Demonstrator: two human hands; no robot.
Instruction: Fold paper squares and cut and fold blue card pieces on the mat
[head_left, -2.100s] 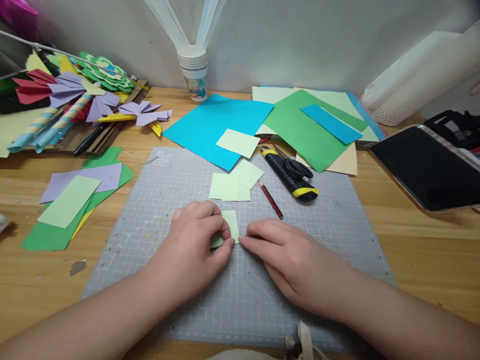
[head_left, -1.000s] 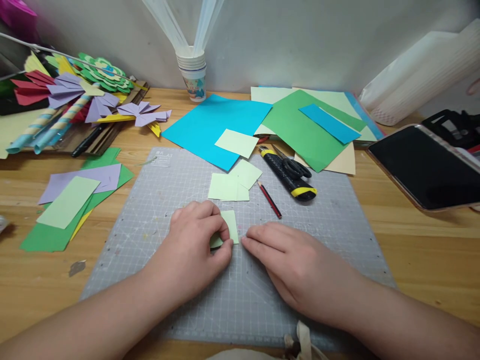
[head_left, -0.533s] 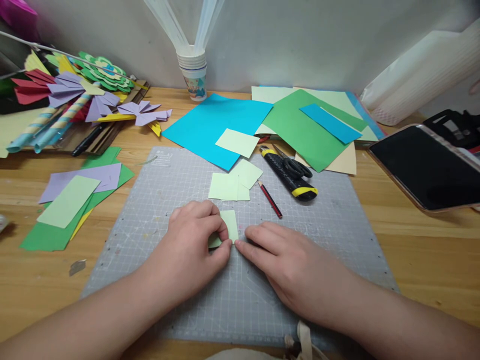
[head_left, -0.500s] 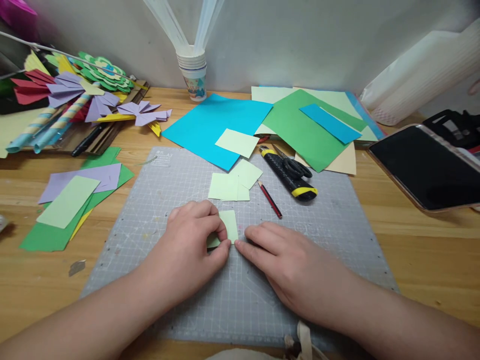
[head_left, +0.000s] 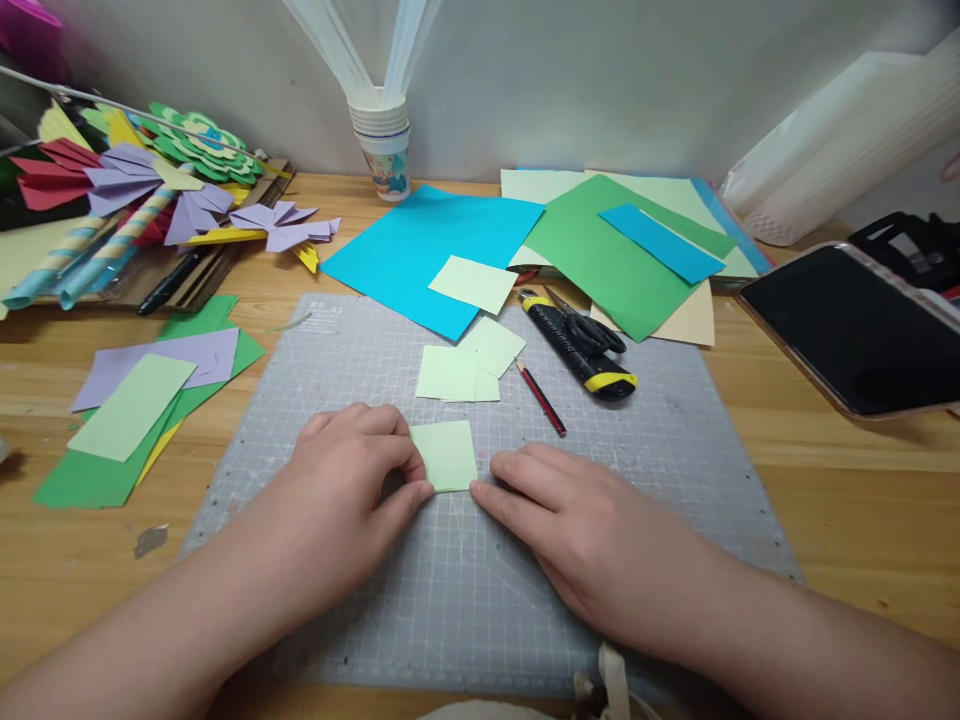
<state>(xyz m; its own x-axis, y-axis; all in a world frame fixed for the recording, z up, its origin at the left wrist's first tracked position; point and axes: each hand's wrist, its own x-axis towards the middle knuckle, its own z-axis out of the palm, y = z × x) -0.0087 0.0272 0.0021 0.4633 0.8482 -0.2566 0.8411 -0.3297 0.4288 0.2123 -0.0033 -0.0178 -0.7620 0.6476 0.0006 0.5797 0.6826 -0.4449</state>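
A small pale green paper square (head_left: 448,455) lies on the grey cutting mat (head_left: 360,630). My left hand (head_left: 360,480) is closed at the square's left side, thumb and fingers pinching its lower left edge. At the lower right corner rests the index fingertip of my right hand (head_left: 555,510); its fingers are stretched out, with nothing gripped. Just beyond are more pale green paper pieces (head_left: 444,372), overlapping one another. A short red and black pencil (head_left: 541,398) lies to their right, beside a black and yellow utility knife (head_left: 574,350) and black scissors (head_left: 596,335).
Blue paper (head_left: 405,245) and green paper (head_left: 592,250) lie at the back. Paper cups (head_left: 386,150) holding clear strips stand by the wall. Paper offcuts (head_left: 97,480) and paper crafts (head_left: 135,185) are at left; a dark-screened tablet (head_left: 847,330) is at right.
My left hand has slid left along the fold or edge of the paper square, uncovering more of its surface. The right hand stays at the corner.
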